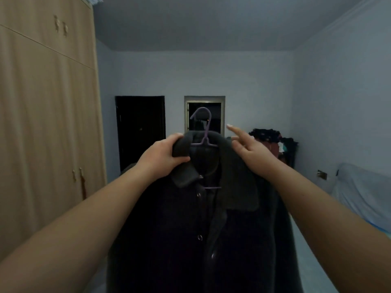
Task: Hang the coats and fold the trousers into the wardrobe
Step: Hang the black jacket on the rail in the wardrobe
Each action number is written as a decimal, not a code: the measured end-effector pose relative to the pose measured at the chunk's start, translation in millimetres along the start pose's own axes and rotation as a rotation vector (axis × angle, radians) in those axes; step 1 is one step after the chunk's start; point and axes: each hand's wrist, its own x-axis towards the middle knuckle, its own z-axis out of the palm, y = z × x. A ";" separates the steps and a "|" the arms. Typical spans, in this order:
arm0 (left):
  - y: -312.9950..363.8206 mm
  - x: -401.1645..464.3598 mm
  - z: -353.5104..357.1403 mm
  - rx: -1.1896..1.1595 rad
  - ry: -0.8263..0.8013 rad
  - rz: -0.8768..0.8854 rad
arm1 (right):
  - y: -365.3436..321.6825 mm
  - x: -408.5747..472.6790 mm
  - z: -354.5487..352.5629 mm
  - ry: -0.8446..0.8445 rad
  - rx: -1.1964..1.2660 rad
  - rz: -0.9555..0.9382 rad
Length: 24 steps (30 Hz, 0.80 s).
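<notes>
Both arms outstretched; left hand (pixel 163 157) curled in a grip, right hand (pixel 249 149) apparently loose, fingers extended.

- Coat (pixel 203 229) hangs at centre on hanger (pixel 203 127), hook above the collar.
- Left hand (pixel 163 157) grips collar's left side; right hand (pixel 251 151) at its right.
- Wardrobe (pixel 46 115) along left wall.
- Doorway (pixel 140 132) and window (pixel 204 115) on far wall, behind coat.
- Clothes pile (pixel 273 138) far right; bed (pixel 364 193) at right edge.

A small white size tag (pixel 200 176) inside the coat (pixel 190 229) collar reads "XL" (smaller print too blurred).
</notes>
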 end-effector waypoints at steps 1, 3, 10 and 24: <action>-2.2 1.9 -0.3 -0.038 0.001 0.002 | -0.3 -1.5 4.6 -0.062 -0.132 -0.044; -4.4 5.2 -0.9 -0.097 -0.006 0.015 | 0.9 -3.9 16.8 -0.135 -0.420 -0.093; -16.1 19.0 -16.2 -0.085 0.007 0.036 | 23.8 7.1 -0.6 -0.079 -0.399 -0.133; 19.8 80.8 -69.7 0.158 0.259 0.238 | -24.0 80.9 -22.5 0.382 -0.390 -0.172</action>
